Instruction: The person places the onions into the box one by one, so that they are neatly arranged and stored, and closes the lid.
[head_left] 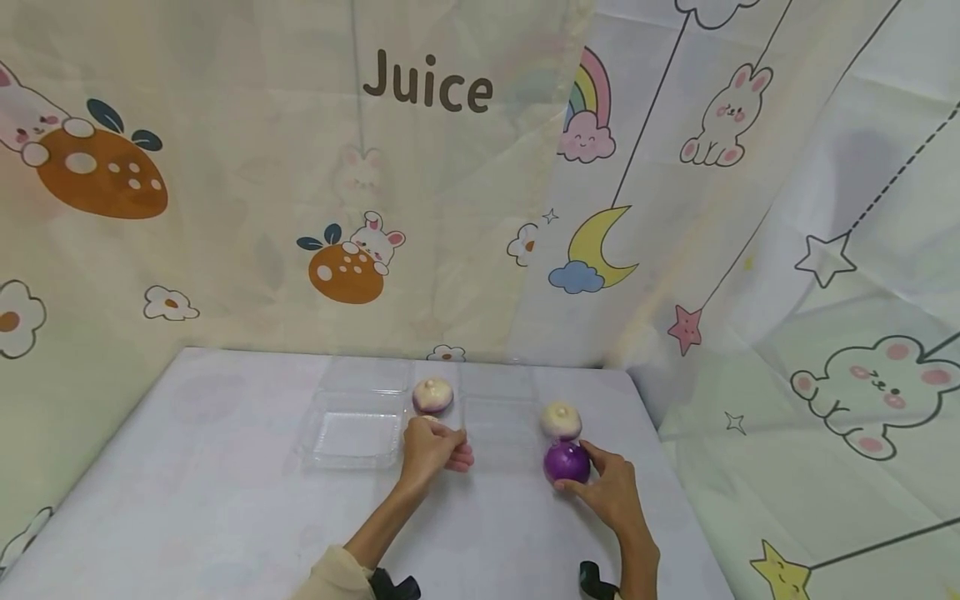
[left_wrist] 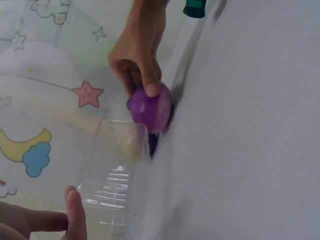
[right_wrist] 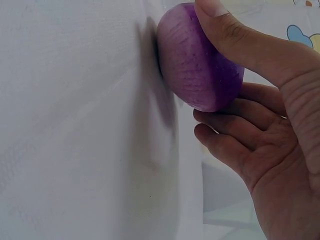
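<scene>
Between thumb and fingers, my right hand (head_left: 611,492) pinches a glossy purple-and-white onion (head_left: 566,462) at the table's right. The right wrist view shows that onion (right_wrist: 197,60) with its paler side toward the white surface. Just behind it sits a second, pale-topped onion (head_left: 561,421). My left hand (head_left: 433,454) is bent between two clear plastic containers, a pale rounded thing (head_left: 429,419) showing just past its knuckles. Whether it grips that thing is hidden. Beyond lies another pale-topped onion (head_left: 432,394). In the left wrist view only some fingers (left_wrist: 76,215) show, near a clear container (left_wrist: 115,170).
One clear container (head_left: 358,437) stands left of my left hand, another (head_left: 501,417) between the two hands. All lie on a white table (head_left: 225,500). A printed cloth (head_left: 262,167) hangs behind it and down the right side.
</scene>
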